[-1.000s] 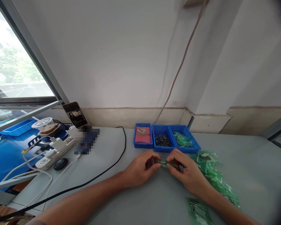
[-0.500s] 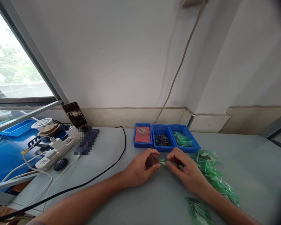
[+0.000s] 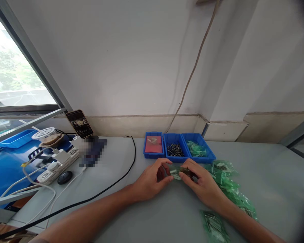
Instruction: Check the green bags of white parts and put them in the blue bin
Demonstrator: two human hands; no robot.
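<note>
A small green plastic bag (image 3: 175,173) with thin metal pieces inside is held between my two hands, above the grey table. My left hand (image 3: 152,180) is closed on its left end, thumb and fingers curled at the edge. My right hand (image 3: 199,179) pinches the right end. Just beyond my hands stand blue bins: one with dark screws (image 3: 175,150), one with small green bags (image 3: 196,149), one with a red piece (image 3: 153,144) and small clear pieces on it. A filled green bag (image 3: 214,226) lies below my right wrist.
Several filled green bags (image 3: 229,189) lie in a row right of my right hand. A black cable (image 3: 111,185) crosses the table at left. Farther left are a power strip (image 3: 58,168), a black mouse (image 3: 65,177) and a propped phone (image 3: 79,123).
The bag between my hands has turned so that more of its flat face and the metal pieces inside show. My hands have stayed almost in place; the view has shifted slightly.
</note>
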